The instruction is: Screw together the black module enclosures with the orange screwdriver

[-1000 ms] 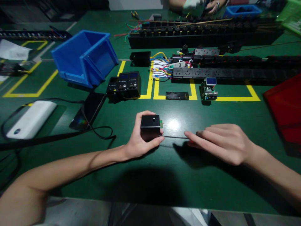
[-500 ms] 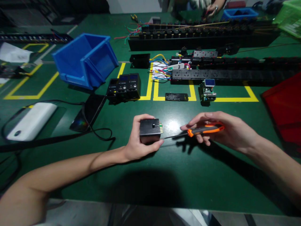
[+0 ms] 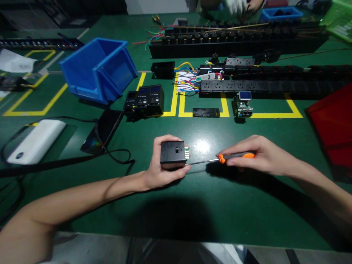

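A small black module housing is gripped in my left hand, thumb along its near side and fingers behind it. The green edge of a circuit board with contacts sticks out of its right end. My right hand is closed around the orange and grey handle of a screwdriver. The thin shaft points left, and its tip is at the near right corner of the housing, close to my left thumb. Whether the tip sits on a screw is too small to tell.
Beyond my hands lie a flat black cover, a circuit board with a small display and several black modules. Long black socket strips with loose wires run behind. A blue bin, a phone, a white power bank and a red bin flank them.
My right fingers have closed from a loose, spread hold to a firm grasp on the screwdriver handle. The housing has shifted slightly left in my left hand.
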### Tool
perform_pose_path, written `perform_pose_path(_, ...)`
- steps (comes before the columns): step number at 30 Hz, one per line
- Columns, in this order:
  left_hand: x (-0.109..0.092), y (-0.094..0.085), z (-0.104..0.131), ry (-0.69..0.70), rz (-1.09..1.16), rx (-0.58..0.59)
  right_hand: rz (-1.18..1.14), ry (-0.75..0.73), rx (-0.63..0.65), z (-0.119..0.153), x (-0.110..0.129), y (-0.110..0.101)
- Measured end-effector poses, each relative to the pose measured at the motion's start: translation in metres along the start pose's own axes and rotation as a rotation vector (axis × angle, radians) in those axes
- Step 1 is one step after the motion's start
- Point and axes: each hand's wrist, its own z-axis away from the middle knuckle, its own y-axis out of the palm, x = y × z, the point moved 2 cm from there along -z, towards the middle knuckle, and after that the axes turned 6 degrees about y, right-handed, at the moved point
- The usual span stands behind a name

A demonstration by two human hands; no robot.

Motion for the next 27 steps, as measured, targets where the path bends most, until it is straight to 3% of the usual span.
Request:
perform_pose_path(4, -0.001, 0.004, -0.003, -0.088, 0.102, -0.045, 0.453, -0.447, -0.218, 0.005, 0.001, 0.001)
perform_pose_path(7, -0.002, 0.005, -0.006, -0.125, 0.154, -0.061, 0.593, -0.540, -0.292, 0.006, 0.002, 0.003)
perform_pose_path(10, -0.001, 0.004, -0.006, -0.150, 0.140, -0.062, 0.432, -0.425, -0.232, 0.005, 0.007, 0.003)
perform_pose_path(16, 0.001, -0.001, -0.004, -0.076, -0.033, -0.050, -0.301, 0.187, -0.009, -0.001, 0.005, 0.001)
perform_pose_path(19, 0.000, -0.001, -0.005, -0.004, -0.080, -0.014, -0.520, 0.388, 0.150, -0.004, -0.001, 0.007)
perform_pose_path(23, -0.002, -0.001, -0.006, 0.090, -0.093, 0.069, -0.521, 0.386, 0.265, -0.007, -0.004, 0.018)
perform_pose_path(27, -0.001, -0.001, -0.005, 0.025, -0.062, 0.029, -0.231, 0.209, 0.071, -0.006, 0.001, 0.019)
